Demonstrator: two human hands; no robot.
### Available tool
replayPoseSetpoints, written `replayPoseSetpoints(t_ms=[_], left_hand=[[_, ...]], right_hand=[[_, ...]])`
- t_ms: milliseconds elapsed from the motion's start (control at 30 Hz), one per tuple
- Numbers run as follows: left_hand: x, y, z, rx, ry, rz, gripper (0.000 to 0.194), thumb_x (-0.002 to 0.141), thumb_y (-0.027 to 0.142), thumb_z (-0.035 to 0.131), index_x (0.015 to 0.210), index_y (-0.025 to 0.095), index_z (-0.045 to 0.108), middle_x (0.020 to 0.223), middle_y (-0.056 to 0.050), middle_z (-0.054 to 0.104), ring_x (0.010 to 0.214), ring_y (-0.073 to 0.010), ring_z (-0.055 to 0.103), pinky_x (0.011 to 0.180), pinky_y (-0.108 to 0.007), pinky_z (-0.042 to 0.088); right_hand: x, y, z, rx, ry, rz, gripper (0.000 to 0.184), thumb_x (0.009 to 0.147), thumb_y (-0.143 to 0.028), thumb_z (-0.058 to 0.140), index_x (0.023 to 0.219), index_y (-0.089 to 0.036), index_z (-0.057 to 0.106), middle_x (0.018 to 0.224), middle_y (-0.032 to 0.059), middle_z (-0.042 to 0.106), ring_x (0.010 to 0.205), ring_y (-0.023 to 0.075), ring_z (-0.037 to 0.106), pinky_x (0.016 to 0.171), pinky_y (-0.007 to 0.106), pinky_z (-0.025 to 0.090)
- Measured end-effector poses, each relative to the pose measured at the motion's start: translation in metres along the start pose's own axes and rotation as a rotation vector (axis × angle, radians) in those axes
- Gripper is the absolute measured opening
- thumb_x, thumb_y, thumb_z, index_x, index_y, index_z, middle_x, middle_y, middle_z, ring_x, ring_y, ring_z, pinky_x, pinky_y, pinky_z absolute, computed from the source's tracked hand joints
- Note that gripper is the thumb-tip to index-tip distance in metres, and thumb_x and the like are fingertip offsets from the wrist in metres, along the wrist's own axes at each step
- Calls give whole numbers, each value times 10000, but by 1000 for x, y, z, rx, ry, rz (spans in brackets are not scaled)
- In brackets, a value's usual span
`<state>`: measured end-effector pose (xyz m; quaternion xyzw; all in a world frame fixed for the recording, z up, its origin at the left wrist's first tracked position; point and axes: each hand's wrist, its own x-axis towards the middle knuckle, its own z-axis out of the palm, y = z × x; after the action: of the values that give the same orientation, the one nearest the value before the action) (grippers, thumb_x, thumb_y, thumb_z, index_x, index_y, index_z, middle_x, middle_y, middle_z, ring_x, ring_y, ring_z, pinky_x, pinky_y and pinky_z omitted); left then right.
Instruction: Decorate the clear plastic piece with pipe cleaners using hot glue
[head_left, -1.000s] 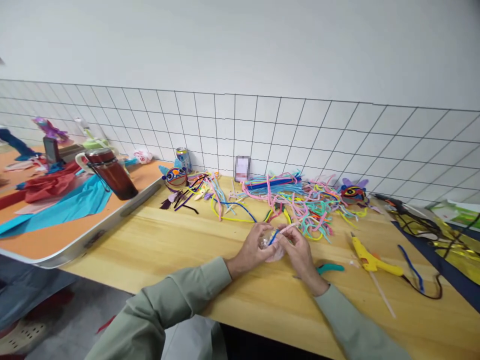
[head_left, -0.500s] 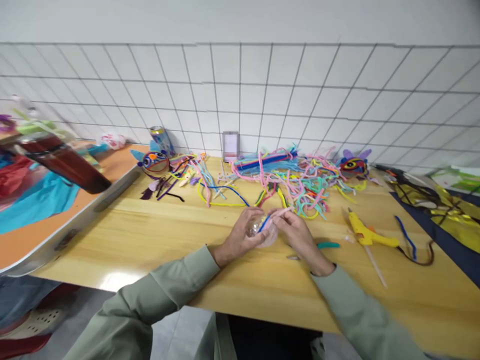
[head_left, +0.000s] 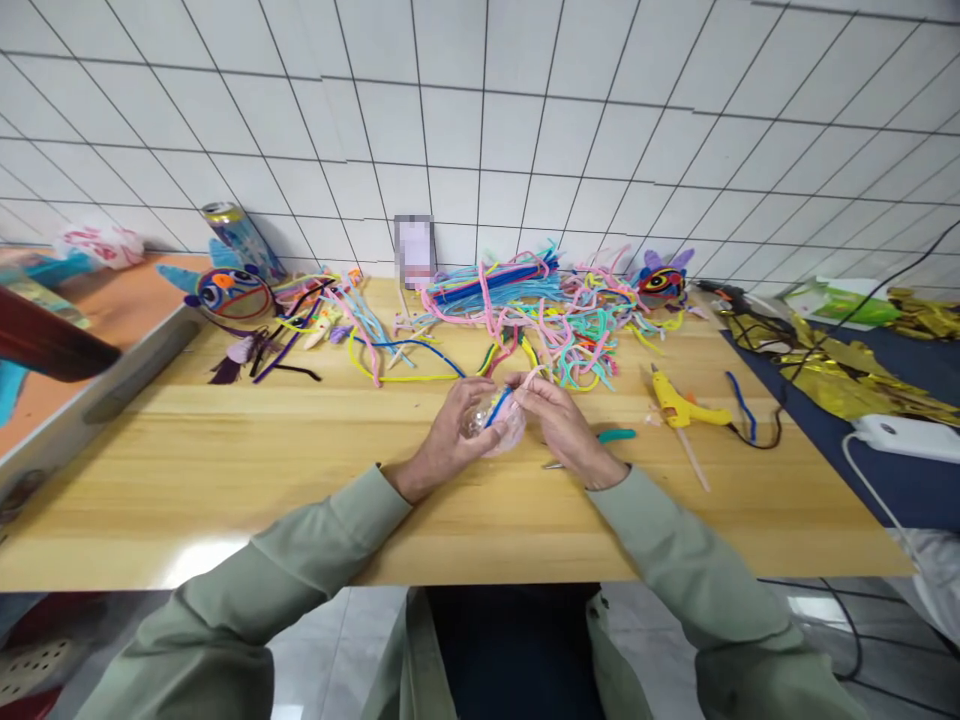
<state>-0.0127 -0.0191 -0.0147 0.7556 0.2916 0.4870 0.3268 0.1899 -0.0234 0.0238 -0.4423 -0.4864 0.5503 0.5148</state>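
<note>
My left hand (head_left: 444,442) is closed around a clear, rounded plastic piece (head_left: 472,421), just above the wooden table. A blue pipe cleaner (head_left: 497,408) runs across this piece, with pale pink material beside it. My right hand (head_left: 564,428) pinches a light pink pipe cleaner (head_left: 532,377) at the piece's right edge; its tip sticks out above the fingers. Where the pink strand meets the plastic is hidden by my fingers. Partly behind my right wrist lie pliers with teal handles (head_left: 617,436).
A heap of pipe cleaners (head_left: 510,290) lies along the wall. Right of my hands rests a yellow glue gun (head_left: 686,410) with a cord. Decorated masklike faces (head_left: 238,293) sit at both ends of the heap. A can (head_left: 244,238) and a dark red flask (head_left: 52,335) stand left.
My view has tilted down and turned right, bringing a white power strip into sight. Both hands keep hold of the plastic piece and pink pipe cleaner, with only small finger shifts.
</note>
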Motion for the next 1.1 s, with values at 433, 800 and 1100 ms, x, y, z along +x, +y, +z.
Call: replayPoseSetpoints(t_ms=[433, 800, 1100], left_hand=[[-2, 11, -9, 45, -83, 41, 494, 1018, 393, 719, 1457, 251, 543, 1463, -149, 584, 1440, -309, 561, 1231, -546, 489], [-1, 24, -12, -3, -109, -18, 520, 1007, 375, 752, 1472, 250, 554, 1440, -146, 610, 1429, -313, 589, 1201, -542, 536], [-1, 22, -15, -78, -142, -98, 465, 1070, 438, 648, 1491, 260, 562, 1525, -153, 575, 1520, -320, 538, 1273, -569, 476]], right_hand=[[-7, 7, 1, -6, 18, -64, 289, 812, -458, 871, 789, -246, 676, 1143, 44, 680, 1085, 233, 631, 939, 360, 536], [-19, 8, 0, 37, 8, 11, 232, 885, -445, 856, 888, -269, 705, 1207, 46, 668, 1188, 241, 616, 1021, 388, 523], [-11, 15, 2, 36, 49, -42, 350, 814, -544, 909, 847, -264, 701, 1178, 51, 701, 1134, 251, 641, 976, 400, 548]])
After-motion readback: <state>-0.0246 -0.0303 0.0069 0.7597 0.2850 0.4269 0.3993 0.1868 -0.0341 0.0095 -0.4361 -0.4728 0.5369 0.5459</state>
